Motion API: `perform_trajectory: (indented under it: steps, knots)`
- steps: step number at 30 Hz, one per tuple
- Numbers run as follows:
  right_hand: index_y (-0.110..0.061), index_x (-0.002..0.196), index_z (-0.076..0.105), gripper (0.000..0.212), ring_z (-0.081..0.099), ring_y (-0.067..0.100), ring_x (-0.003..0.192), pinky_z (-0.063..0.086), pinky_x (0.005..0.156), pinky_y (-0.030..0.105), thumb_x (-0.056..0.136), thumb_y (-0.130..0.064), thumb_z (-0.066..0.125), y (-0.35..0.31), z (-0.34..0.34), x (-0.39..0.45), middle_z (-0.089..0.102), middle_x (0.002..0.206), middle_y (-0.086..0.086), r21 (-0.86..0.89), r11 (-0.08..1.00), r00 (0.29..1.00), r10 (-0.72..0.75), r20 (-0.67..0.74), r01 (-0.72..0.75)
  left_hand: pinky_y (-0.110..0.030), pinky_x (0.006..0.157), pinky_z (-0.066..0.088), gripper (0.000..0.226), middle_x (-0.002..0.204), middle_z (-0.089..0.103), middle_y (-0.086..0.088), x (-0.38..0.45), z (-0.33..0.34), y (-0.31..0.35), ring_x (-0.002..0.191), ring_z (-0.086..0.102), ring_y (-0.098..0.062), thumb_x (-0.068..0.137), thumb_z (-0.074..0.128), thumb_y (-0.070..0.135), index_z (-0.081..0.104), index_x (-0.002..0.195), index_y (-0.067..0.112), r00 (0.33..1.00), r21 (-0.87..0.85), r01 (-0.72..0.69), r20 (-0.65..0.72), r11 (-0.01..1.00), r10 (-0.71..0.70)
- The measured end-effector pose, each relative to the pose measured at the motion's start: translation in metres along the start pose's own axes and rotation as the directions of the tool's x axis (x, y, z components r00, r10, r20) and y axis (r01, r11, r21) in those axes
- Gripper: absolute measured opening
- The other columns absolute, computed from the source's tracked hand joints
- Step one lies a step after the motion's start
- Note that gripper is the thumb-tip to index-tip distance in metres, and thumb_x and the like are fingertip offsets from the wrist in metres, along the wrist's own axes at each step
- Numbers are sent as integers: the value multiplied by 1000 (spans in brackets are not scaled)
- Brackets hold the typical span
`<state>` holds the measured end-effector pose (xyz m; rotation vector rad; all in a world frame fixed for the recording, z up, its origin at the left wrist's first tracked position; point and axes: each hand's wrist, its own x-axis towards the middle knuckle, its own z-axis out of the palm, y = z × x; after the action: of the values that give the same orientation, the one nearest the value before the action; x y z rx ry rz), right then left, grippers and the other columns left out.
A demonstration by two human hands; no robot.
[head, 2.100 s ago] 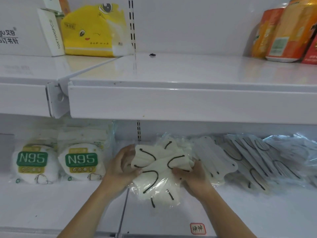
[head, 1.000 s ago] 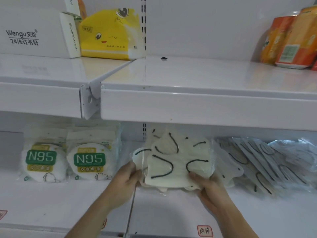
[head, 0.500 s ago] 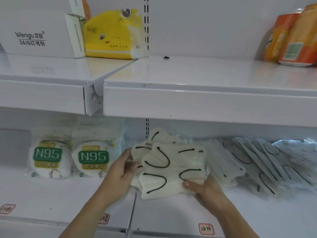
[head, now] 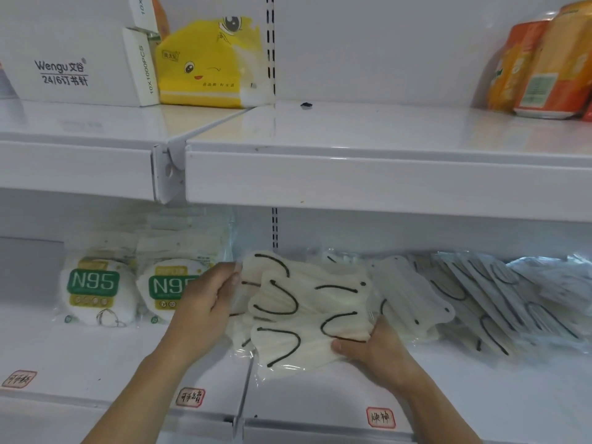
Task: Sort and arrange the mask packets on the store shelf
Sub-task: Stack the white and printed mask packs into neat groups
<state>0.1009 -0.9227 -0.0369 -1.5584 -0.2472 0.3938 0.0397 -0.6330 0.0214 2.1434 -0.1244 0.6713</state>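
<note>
A bunch of cream-white mask packets with black ear loops in clear plastic wrappers (head: pixel 301 312) is fanned out and overlapping, tilted up off the white lower store shelf (head: pixel 480 389), its lower edge hanging over the seam between two shelf sections. The left hand (head: pixel 205 302) grips its left edge and the right hand (head: pixel 371 347) pinches its lower right corner. Just to the right, touching it, a row of pale grey mask packets with black loops in clear wrappers (head: pixel 480 296) lies leaning and overlapping along the shelf to the right edge of view. To the left stand two round white N95 mask packets with green labels (head: pixel 96 290), side by side and upright against the back.
</note>
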Motion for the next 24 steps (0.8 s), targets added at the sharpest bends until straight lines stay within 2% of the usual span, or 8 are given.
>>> perform_trajectory:
  steps: [3,6,9,13,15,17,21,24]
  knots:
    - [-2,119,67,55,71,36,108,54,97,57,70,-10,92,4,3,0,75,113,17,65,998,1000,-14,-25,16,-12,78,43,23,96,63,24,-5,7,-8,92,60,-4,104,51,16,61,96,36,977,32,70,198,997,-75]
    - [0,117,68,38,71,40,108,52,98,59,81,3,80,5,2,-1,74,113,21,165,984,994,-57,-91,71,-25,96,48,19,119,66,24,-19,12,-16,115,62,-3,101,59,34,64,116,44,966,-147,208,187,967,-179]
    - [0,121,66,39,71,38,109,58,92,50,83,8,73,-6,-1,-5,74,115,19,240,960,983,-106,-153,141,-30,104,42,80,142,52,22,-33,13,-21,133,48,0,75,76,57,38,146,50,957,-244,269,173,932,-231]
    - [2,126,62,48,70,34,111,58,95,46,79,4,74,-17,-1,-8,72,119,19,310,934,980,-140,-143,179,-35,112,39,137,152,43,13,-43,29,-20,138,45,-2,45,101,47,14,151,60,927,-348,360,238,866,-290]
    - [2,124,62,50,71,35,110,58,96,48,76,5,75,-17,1,-9,73,117,20,281,946,984,-133,-118,162,-44,111,44,134,149,51,3,-44,37,-21,137,51,-13,44,104,34,23,148,62,919,-455,392,235,800,-316]
    - [1,119,65,48,72,34,107,58,94,47,73,3,79,-15,2,-13,75,112,18,201,969,988,-126,-90,142,-35,104,51,126,145,56,7,-46,40,-22,133,54,-11,49,101,27,30,150,51,919,-466,394,217,792,-329]
    - [-2,111,71,40,75,28,101,61,86,35,74,7,81,-14,-2,-18,78,105,11,52,990,990,-126,-67,130,-6,94,44,104,142,52,29,-42,28,-14,131,49,6,64,97,17,38,146,42,954,-331,287,187,899,-236]
    - [-7,113,72,40,74,19,102,59,90,29,76,4,82,-17,-4,-19,78,106,4,-44,989,990,-140,-16,139,-10,106,38,97,144,45,36,-35,15,-7,136,42,9,74,88,10,35,147,45,970,-238,191,194,952,-146]
